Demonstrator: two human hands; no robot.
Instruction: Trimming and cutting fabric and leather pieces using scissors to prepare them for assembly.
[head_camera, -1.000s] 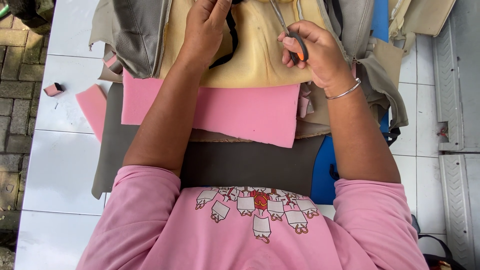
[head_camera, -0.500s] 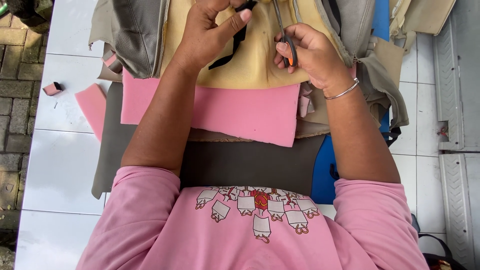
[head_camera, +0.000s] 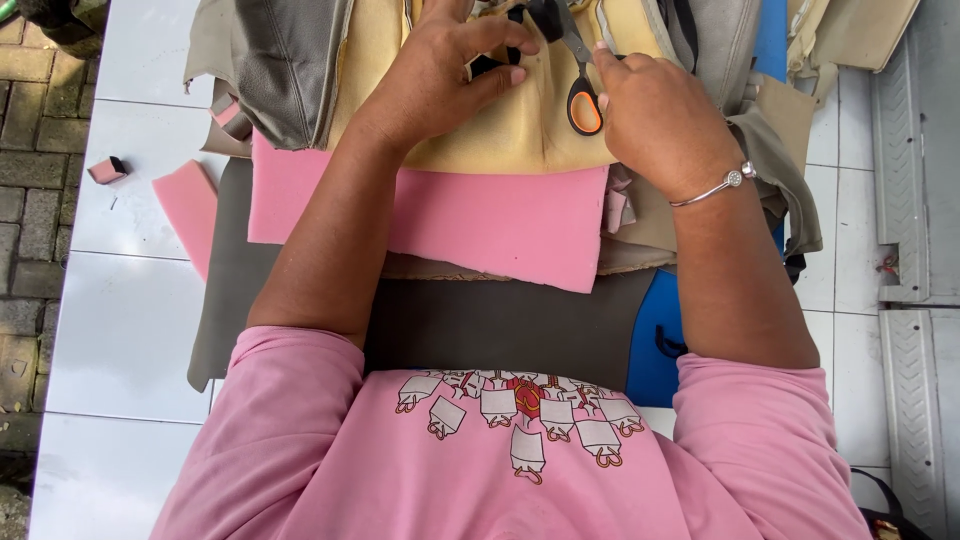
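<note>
My right hand (head_camera: 665, 125) grips a pair of scissors (head_camera: 578, 85) with orange-and-black handles, blades pointing up toward the top edge. My left hand (head_camera: 440, 75) pinches a black strap (head_camera: 492, 62) that lies on yellow foam-backed fabric (head_camera: 505, 135). The blade tips meet the black strap near the top of the view. A pink foam sheet (head_camera: 480, 222) lies just below both hands, across the fabric pile. A silver bracelet circles my right wrist.
Grey upholstery covers (head_camera: 275, 70) flank the yellow piece on both sides. A dark grey sheet (head_camera: 500, 325) and a blue bag (head_camera: 655, 340) lie near my body. Pink foam offcuts (head_camera: 185, 210) and a small block (head_camera: 105, 170) rest on the white tiled surface (head_camera: 125, 330) at left.
My right hand has turned the scissors and brought them closer to the black strap. My left hand shifted from flat on the fabric to pinching the strap.
</note>
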